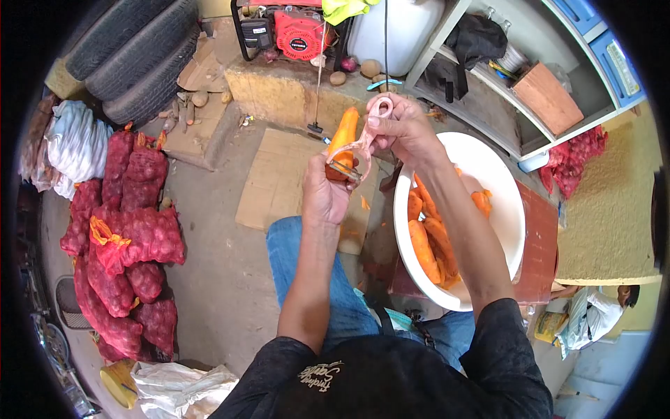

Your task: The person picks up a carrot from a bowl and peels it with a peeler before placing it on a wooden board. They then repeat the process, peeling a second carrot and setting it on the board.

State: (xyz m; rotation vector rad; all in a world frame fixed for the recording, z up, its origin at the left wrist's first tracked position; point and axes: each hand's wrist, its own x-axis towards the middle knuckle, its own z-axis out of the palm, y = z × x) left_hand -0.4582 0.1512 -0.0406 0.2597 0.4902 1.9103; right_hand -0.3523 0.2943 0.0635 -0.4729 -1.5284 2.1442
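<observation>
Upright in my left hand is an orange carrot, its lower end in my fingers. My right hand is closed on the pale pink handle of a peeler. The metal blade of the peeler lies across the lower part of the carrot, just above my left fingers. To the right, under my right forearm, a white basin holds several orange carrots. A small orange peeling shows just below the peeler.
Red mesh sacks lie on the floor at left, near stacked tires. Flattened cardboard lies ahead. A red machine and a shelf stand beyond. Another person is at the lower right.
</observation>
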